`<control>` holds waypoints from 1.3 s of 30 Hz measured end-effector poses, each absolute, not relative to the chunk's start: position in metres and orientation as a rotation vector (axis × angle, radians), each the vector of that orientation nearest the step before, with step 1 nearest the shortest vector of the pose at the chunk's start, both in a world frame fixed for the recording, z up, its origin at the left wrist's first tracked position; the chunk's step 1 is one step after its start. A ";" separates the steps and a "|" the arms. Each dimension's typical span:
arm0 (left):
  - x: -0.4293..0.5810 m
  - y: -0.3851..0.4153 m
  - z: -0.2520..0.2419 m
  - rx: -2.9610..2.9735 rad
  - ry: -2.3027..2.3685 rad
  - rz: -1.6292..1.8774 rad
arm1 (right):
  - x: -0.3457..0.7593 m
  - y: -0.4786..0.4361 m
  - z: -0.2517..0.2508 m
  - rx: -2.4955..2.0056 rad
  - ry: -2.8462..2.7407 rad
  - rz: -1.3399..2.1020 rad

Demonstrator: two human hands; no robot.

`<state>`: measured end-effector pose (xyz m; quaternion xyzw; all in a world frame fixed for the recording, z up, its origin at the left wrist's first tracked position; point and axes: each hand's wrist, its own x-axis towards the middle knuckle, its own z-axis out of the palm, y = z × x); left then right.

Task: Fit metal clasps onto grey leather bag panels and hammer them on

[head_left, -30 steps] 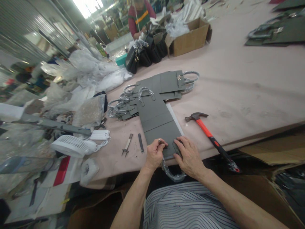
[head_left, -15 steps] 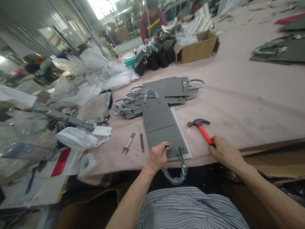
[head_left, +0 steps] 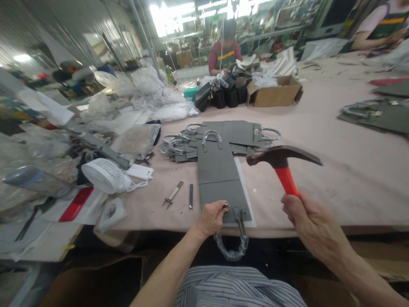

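Grey panel (head_left: 220, 170) has the left hand (head_left: 211, 217) at its 7 o'clock, pinched round a metal tool (head_left: 226, 204). The right hand (head_left: 315, 224) clasps a hammer (head_left: 281, 162) at 3 o'clock.

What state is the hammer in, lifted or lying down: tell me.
Lifted: the hammer is above the table, its red handle gripped in the right hand.

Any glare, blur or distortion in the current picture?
Head view: bright lights burn out to white at the top; the left edge, bottle included, looks stretched and soft; the hammer in the right hand reads clearly, but the small metal piece in the left hand is too small to identify.
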<state>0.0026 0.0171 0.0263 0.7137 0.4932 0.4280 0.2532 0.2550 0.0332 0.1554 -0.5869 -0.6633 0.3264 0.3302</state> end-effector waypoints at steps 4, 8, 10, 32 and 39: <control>0.002 0.016 0.023 1.977 1.336 1.159 | 0.248 0.018 0.161 -1.233 -2.272 0.290; 0.002 0.015 0.021 1.978 1.333 1.171 | 0.247 0.018 0.186 -1.200 -2.401 0.208; 0.002 0.015 0.021 1.975 1.321 1.188 | 0.245 0.018 0.205 -1.259 -2.174 0.177; 0.002 0.014 0.023 1.918 1.347 1.141 | 0.267 0.022 0.123 -1.623 -2.255 0.751; 0.007 0.011 0.038 1.876 1.396 1.066 | 0.298 0.072 0.060 -1.895 -2.133 0.596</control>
